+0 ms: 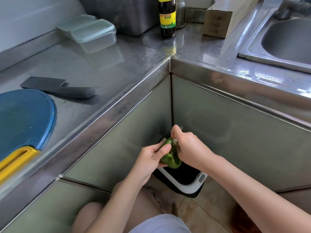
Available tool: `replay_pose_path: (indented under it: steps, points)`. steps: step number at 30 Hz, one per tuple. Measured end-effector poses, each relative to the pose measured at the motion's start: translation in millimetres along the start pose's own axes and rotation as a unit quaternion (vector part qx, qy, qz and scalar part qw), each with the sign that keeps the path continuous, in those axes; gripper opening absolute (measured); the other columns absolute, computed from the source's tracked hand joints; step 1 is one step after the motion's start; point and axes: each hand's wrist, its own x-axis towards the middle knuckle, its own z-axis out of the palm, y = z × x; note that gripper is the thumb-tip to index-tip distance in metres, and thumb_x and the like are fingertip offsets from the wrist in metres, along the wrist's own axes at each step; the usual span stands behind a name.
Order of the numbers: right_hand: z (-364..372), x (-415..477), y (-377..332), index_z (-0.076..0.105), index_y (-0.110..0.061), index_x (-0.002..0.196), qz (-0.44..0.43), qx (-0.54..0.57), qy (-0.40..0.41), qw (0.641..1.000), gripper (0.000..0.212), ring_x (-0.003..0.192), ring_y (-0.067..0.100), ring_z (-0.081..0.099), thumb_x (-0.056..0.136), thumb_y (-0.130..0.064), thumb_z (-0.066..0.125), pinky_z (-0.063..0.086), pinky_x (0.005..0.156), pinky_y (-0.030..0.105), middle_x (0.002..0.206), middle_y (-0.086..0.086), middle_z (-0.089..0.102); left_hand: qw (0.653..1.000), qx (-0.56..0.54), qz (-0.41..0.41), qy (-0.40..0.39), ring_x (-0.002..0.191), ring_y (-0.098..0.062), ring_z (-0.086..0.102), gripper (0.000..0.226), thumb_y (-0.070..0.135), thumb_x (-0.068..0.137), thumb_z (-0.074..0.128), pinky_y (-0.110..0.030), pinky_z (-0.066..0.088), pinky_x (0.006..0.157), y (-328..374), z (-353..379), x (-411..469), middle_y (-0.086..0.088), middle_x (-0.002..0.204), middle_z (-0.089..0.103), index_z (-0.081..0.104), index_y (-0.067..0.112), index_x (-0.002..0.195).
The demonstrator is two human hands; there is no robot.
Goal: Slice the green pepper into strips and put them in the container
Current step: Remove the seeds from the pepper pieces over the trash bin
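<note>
- The left hand (pixel 152 159) gripped the green pepper (pixel 170 157) above the bin (pixel 188 185).
- The right hand (pixel 186 145) pinched the pepper's top.
- The knife (pixel 58 88) lay far left, on the counter (pixel 101 73).

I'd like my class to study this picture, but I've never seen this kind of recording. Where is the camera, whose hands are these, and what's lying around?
There is no machine: a person wears one camera on the head, looking down at their own hands. The left hand holds a green pepper above a bin on the floor, while the right hand pinches its top. On the steel counter lie a knife, a blue cutting board and lidded containers.
</note>
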Motion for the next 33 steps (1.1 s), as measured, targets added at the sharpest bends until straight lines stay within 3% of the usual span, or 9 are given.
replay_pose_path:
  steps: [5, 9, 11, 14, 19, 24, 27, 30, 33]
  points:
    - [-5.0, -1.3, 1.8, 0.063, -0.01, 0.104, -0.129, -0.1, -0.055, 0.985, 0.019, 0.077, 0.027, 0.056, 0.088, -0.011, 0.053, 0.046, 0.068, 0.035, 0.086, 0.005, 0.051, 0.998, 0.001, -0.051, 0.024, 0.08, -0.027, 0.069, 0.056, 0.05, 0.071, 0.06, -0.042, 0.058, 0.073, 13.5, -4.8, 0.1, -0.021, 0.087, 0.069, 0.07, 0.001, 0.096]
    - [-11.5, -0.2, -1.9, 0.059, -0.009, 0.105, -0.175, -0.249, -0.111, 0.946, 0.016, 0.067, 0.023, 0.046, 0.091, -0.01, 0.05, 0.039, 0.061, 0.031, 0.1, 0.005, 0.042, 0.997, 0.041, -0.068, -0.002, 0.077, -0.026, 0.069, 0.057, 0.047, 0.082, 0.056, -0.036, 0.058, 0.067, 17.3, -3.0, -2.7, -0.022, 0.084, 0.068, 0.067, -0.008, 0.094]
    - [-11.1, -1.8, 1.7, 0.061, -0.01, 0.091, -0.229, -0.287, -0.082, 0.927, 0.012, 0.053, 0.02, 0.043, 0.08, -0.004, 0.062, 0.04, 0.05, 0.029, 0.092, 0.005, 0.048, 0.996, 0.049, -0.072, -0.009, 0.078, -0.026, 0.07, 0.049, 0.043, 0.088, 0.054, -0.034, 0.058, 0.066, 18.1, -2.1, -4.0, -0.021, 0.084, 0.068, 0.068, -0.005, 0.092]
    - [-13.3, 0.4, 11.8, 0.057, -0.01, 0.063, -0.284, -0.279, -0.048, 0.916, 0.026, 0.038, 0.018, 0.043, 0.054, 0.005, 0.076, 0.035, 0.034, 0.023, 0.065, 0.003, 0.047, 0.995, 0.059, -0.078, -0.012, 0.083, -0.024, 0.07, 0.045, 0.042, 0.087, 0.055, -0.032, 0.058, 0.066, 19.5, -2.3, -5.0, -0.019, 0.089, 0.07, 0.069, 0.0, 0.094]
    - [-17.9, 1.5, 13.4, 0.051, -0.008, 0.054, -0.353, -0.286, -0.015, 0.891, 0.032, 0.033, 0.018, 0.037, 0.047, 0.008, 0.078, 0.032, 0.03, 0.023, 0.055, 0.004, 0.044, 0.994, 0.076, -0.077, -0.032, 0.073, -0.018, 0.07, 0.05, 0.045, 0.081, 0.057, -0.028, 0.056, 0.06, 22.5, -2.3, -7.5, -0.012, 0.079, 0.069, 0.067, -0.002, 0.095]
    - [-16.8, -3.9, 14.1, 0.052, -0.01, 0.055, -0.361, -0.244, -0.006, 0.9, 0.023, 0.043, 0.015, 0.023, 0.064, -0.005, 0.073, 0.028, 0.037, 0.022, 0.056, 0.002, 0.047, 0.992, 0.081, -0.076, -0.06, 0.071, -0.018, 0.069, 0.065, 0.051, 0.07, 0.058, -0.032, 0.058, 0.064, 23.5, -6.4, -8.3, -0.01, 0.075, 0.069, 0.066, -0.005, 0.101]
    - [-15.3, -6.8, 16.2, 0.058, -0.007, 0.064, -0.294, -0.123, -0.034, 0.947, 0.021, 0.047, 0.017, 0.039, 0.08, -0.02, 0.053, 0.024, 0.047, 0.016, 0.064, 0.003, 0.054, 0.99, 0.085, -0.08, -0.074, 0.071, -0.018, 0.069, 0.057, 0.053, 0.078, 0.064, -0.032, 0.058, 0.065, 24.3, -10.1, -8.8, -0.013, 0.078, 0.069, 0.067, -0.002, 0.094]
    - [-14.9, -6.5, 24.0, 0.069, -0.005, 0.086, -0.228, -0.022, -0.047, 0.972, 0.02, 0.062, 0.013, 0.052, 0.086, -0.022, 0.058, 0.03, 0.06, 0.01, 0.078, 0.004, 0.061, 0.99, 0.099, -0.062, -0.083, 0.072, -0.02, 0.069, 0.063, 0.052, 0.073, 0.064, -0.034, 0.058, 0.067, 24.0, -13.0, -7.4, -0.017, 0.081, 0.069, 0.067, -0.007, 0.094]
    - [-13.0, -7.1, 25.3, 0.071, -0.009, 0.093, -0.195, 0.028, -0.035, 0.98, 0.013, 0.066, 0.003, 0.052, 0.089, -0.019, 0.063, 0.037, 0.062, 0.004, 0.082, 0.0, 0.065, 0.989, 0.113, -0.046, -0.086, 0.07, -0.021, 0.069, 0.055, 0.057, 0.063, 0.066, -0.035, 0.058, 0.067, 24.1, -13.7, -7.2, -0.015, 0.076, 0.07, 0.071, 0.003, 0.075]
